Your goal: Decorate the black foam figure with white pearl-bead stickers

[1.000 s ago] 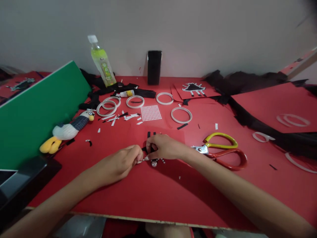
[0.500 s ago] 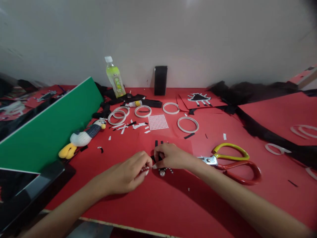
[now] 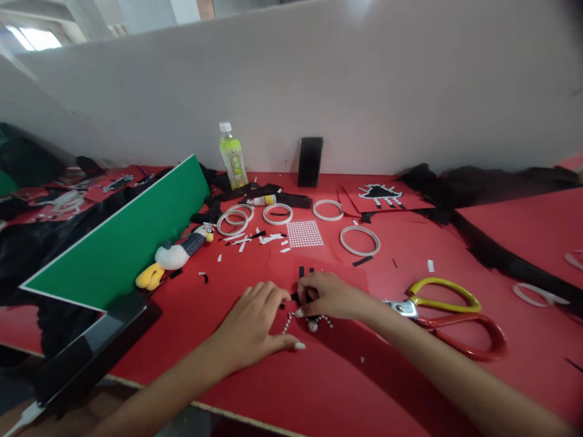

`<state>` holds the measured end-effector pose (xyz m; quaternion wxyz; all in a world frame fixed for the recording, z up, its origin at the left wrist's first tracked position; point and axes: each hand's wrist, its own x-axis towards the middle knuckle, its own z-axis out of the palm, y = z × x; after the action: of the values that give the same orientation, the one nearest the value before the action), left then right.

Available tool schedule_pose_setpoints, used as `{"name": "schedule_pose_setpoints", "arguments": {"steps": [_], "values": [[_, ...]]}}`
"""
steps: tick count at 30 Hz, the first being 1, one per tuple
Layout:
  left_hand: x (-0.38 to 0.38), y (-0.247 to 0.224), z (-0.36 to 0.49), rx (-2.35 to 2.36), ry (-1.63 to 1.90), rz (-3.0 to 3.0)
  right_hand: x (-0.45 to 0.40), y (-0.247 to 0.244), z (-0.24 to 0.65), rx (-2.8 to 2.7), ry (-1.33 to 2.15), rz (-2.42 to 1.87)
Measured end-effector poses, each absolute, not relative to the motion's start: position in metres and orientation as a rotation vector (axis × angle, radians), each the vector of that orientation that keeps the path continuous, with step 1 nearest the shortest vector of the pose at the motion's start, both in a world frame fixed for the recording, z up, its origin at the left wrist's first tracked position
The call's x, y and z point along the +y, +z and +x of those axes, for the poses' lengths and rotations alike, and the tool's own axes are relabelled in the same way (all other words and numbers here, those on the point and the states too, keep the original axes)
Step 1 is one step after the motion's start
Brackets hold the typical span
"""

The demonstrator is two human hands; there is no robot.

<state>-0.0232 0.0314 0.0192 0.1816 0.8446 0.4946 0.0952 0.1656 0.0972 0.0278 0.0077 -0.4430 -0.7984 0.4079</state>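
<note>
My left hand (image 3: 259, 325) lies on the red table, thumb and index finger spread apart, with nothing between them. Beside its fingertips a short strip of small white beads (image 3: 288, 323) rests on the red card (image 3: 348, 276). My right hand (image 3: 330, 295) is closed over a black shape (image 3: 295, 298), fingers curled and thumb tip at the upper end of the bead strip. Whatever its fingers pinch is hidden. Just below this hand are a large round pearl bead (image 3: 312, 326) and a second bead strip (image 3: 326, 320). Black strips (image 3: 301, 271) stick out above it.
Yellow-and-red-handled scissors (image 3: 455, 318) lie right. Beyond the hands are a sheet of white beads (image 3: 305, 233), tape rolls (image 3: 359, 241), a glue bottle (image 3: 264, 200), a drink bottle (image 3: 234, 161) and a phone (image 3: 310, 162). A green board (image 3: 136, 237) and stuffed bird (image 3: 175, 255) stand left.
My left hand has opened and let go of the bead strip, which now lies on the card. My right hand stays over the black shape. The view has tilted and shifted left.
</note>
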Motion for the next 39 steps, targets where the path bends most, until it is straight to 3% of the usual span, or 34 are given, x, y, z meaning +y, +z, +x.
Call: {"name": "schedule_pose_setpoints", "arguments": {"steps": [16, 39], "values": [[0.011, 0.002, -0.003, 1.566, 0.541, 2.195, 0.097, 0.034, 0.166, -2.491, 1.311, -1.416], [0.025, 0.019, -0.006, 1.506, 0.455, 1.955, 0.101, 0.028, 0.171, -2.550, 1.264, -1.302]]}}
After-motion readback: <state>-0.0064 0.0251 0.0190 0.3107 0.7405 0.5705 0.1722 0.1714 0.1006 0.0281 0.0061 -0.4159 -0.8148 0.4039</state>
